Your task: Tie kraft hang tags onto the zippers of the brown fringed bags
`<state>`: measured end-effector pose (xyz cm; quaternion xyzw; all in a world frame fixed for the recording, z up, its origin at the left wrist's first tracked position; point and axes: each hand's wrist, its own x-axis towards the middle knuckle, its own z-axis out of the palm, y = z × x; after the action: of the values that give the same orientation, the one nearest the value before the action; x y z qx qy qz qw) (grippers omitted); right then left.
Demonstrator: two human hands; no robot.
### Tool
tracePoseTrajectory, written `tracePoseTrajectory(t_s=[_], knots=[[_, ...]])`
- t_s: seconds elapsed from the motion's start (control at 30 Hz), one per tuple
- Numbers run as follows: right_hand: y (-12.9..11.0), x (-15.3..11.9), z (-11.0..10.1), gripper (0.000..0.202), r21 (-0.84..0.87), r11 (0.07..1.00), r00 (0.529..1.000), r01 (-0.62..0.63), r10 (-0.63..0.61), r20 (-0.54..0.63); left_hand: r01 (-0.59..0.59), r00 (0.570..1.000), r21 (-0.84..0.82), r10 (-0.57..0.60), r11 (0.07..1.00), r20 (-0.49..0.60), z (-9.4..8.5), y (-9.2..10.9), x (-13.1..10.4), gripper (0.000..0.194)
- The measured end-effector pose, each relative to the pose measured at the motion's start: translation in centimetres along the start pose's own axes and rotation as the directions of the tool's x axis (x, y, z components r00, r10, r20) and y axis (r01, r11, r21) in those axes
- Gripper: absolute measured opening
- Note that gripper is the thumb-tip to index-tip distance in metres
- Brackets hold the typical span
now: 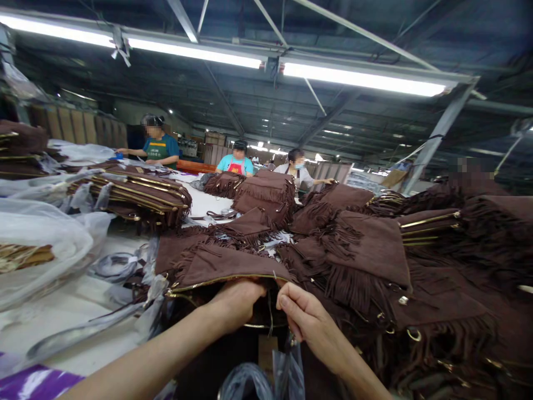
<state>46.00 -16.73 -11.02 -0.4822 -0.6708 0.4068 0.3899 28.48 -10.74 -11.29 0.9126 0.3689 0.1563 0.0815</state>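
A dark brown fringed bag [233, 265] lies in front of me with its gold zip open. My left hand [244, 294] reaches into the bag's mouth, fingers curled and partly hidden inside. Just right of the opening, my right hand [302, 308] is closed in a pinch on a thin pale string [270, 311]. The string's tip sticks up past the zip edge, and its lower length hangs inside the opening. Below it are a brown card tag [265, 353] and a plastic-wrapped strap [291, 366] under my right hand.
Piles of brown fringed bags [370, 233] cover the right side. Stacked zipped bags [133, 191] and clear plastic wrapping [45, 244] lie left on the white table [95, 333]. Co-workers [162, 147] work across the table, beneath a long light [362, 78].
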Motion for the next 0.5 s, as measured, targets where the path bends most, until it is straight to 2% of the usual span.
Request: tracePoseTrajectory(t_s=[0.1,0.2,0.33,0.4,0.5], knots=[[0.4,0.0,0.0,0.031,-0.177,0.982,0.996,0.065,-0.076,-0.053,0.093,0.995,-0.047,-0.095,0.995,-0.044,-0.4,-0.6,1.2,0.048],[0.5,-0.1,-0.1,0.029,-0.307,0.943,0.982,0.128,-0.164,-0.096,0.135,0.991,-0.095,-0.136,0.986,-0.006,-0.5,-0.7,1.8,0.052],[0.7,-0.5,-0.5,0.028,-0.281,0.956,0.984,0.085,-0.125,-0.124,0.063,0.998,-0.099,-0.062,0.993,0.016,0.2,-0.8,1.9,0.047],[0.8,-0.6,-0.8,0.028,-0.251,0.966,0.988,0.062,-0.094,-0.118,0.035,0.999,-0.100,-0.035,0.994,-0.005,0.8,-0.9,1.9,0.043],[0.9,-0.6,-1.1,0.029,-0.306,0.950,0.987,0.063,-0.104,-0.120,0.051,0.996,-0.127,-0.059,0.991,-0.063,1.7,-1.1,2.0,0.038]])
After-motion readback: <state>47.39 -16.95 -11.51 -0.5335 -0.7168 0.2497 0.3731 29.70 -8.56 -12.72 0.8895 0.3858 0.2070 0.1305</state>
